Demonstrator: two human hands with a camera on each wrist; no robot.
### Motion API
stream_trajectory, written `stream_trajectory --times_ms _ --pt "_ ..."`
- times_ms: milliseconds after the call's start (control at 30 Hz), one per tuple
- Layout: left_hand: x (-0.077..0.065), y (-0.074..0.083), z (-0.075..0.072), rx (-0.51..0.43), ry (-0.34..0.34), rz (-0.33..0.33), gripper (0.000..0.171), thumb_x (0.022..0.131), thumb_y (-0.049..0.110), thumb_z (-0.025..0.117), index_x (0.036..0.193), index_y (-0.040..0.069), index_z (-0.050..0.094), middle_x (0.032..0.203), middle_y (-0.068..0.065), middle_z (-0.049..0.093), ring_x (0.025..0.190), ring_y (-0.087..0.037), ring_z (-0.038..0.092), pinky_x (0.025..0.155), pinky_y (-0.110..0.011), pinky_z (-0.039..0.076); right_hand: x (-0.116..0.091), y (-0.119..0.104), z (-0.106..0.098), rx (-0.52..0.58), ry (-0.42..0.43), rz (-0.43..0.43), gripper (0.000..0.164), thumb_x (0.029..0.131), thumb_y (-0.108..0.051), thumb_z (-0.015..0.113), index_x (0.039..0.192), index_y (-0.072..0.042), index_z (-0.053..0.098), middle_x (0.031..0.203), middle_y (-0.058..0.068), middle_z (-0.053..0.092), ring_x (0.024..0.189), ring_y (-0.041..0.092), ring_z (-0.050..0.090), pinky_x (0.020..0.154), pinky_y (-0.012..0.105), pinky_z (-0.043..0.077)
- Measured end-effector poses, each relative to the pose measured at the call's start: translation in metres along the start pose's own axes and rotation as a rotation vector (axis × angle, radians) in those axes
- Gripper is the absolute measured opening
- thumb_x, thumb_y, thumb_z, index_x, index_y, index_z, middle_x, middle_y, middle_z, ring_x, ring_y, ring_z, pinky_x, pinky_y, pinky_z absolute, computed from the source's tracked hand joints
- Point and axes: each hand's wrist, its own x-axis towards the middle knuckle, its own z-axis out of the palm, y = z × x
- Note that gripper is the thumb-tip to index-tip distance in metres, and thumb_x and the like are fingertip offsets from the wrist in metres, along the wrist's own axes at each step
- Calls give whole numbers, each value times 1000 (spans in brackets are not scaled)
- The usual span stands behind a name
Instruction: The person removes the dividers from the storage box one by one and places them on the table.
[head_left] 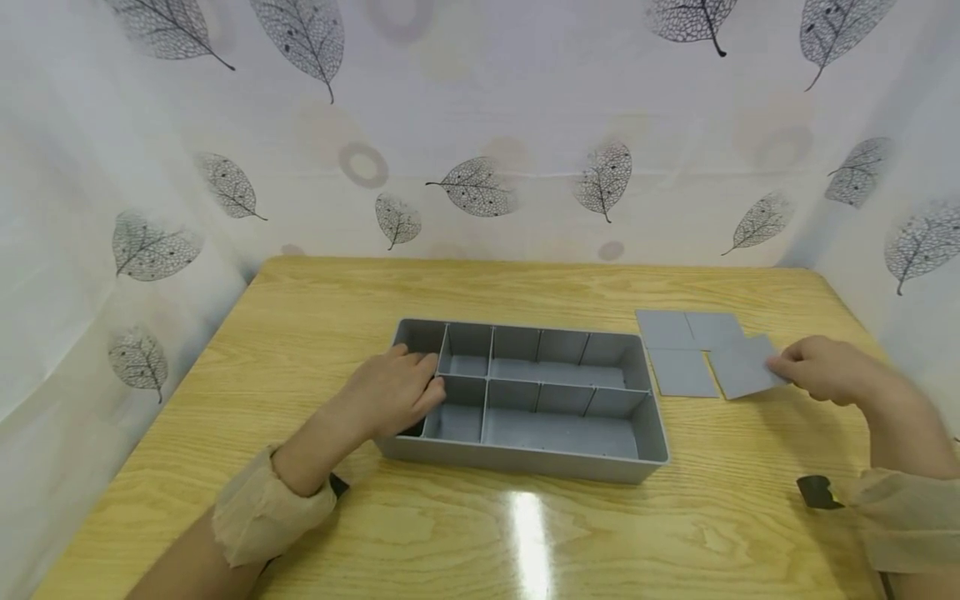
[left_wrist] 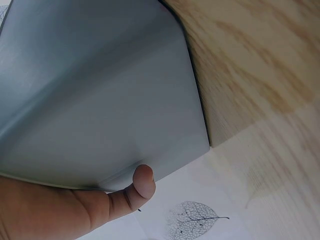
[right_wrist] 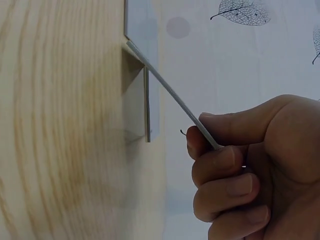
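A long grey compartment box (head_left: 525, 464) stands on the table, split by thin dividers. Over its left end lies my left hand (head_left: 393, 390); its fingers curl over the middle divider and the thumb is on the near side. In the left wrist view the thumb (left_wrist: 143, 182) lies against the grey box wall (left_wrist: 115, 100), the other fingers hidden. My right hand (head_left: 832, 367) pinches a flat grey square tile (head_left: 746, 367) between thumb and fingers. That tile slants up from the table, its far edge close to the other tiles, as the right wrist view (right_wrist: 172, 95) shows.
Three more grey square tiles lie flat right of the box: one at the back left (head_left: 663, 329), one at the back right (head_left: 712, 329), one in front (head_left: 684, 372). Leaf-patterned curtain (head_left: 480, 108) hangs behind and along both sides of the wooden table (head_left: 420, 533).
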Motion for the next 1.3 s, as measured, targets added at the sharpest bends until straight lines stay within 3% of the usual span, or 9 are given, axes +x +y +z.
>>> stream_trajectory --times_ms 300,700,1067,1300 --pt "0 0 0 -10 -4 -7 29 94 29 32 68 15 38 61 4 39 60 -17 37 61 -32 35 4 4 4 -59 -5 23 37 96 -32 43 66 -10 47 49 -7 30 44 9 22 43 27 28" --pt "1 0 1 -8 15 -4 30 93 28 32 67 15 37 60 3 38 58 -17 36 60 -32 35 8 7 7 -57 -11 47 40 96 -37 42 66 -11 48 48 -7 29 44 9 22 44 27 28" --pt "0 1 0 -23 -8 -8 31 94 27 30 67 15 36 59 3 38 57 -16 35 61 -31 33 11 9 6 -55 -35 57 43 97 -38 38 73 -8 57 47 -6 28 44 10 21 44 28 28" --pt "0 1 -1 -19 -8 -13 31 95 28 30 67 15 37 59 3 38 59 -17 35 59 -31 34 11 10 6 -49 -35 51 50 97 -36 36 96 5 64 49 -6 30 45 11 27 47 31 33"
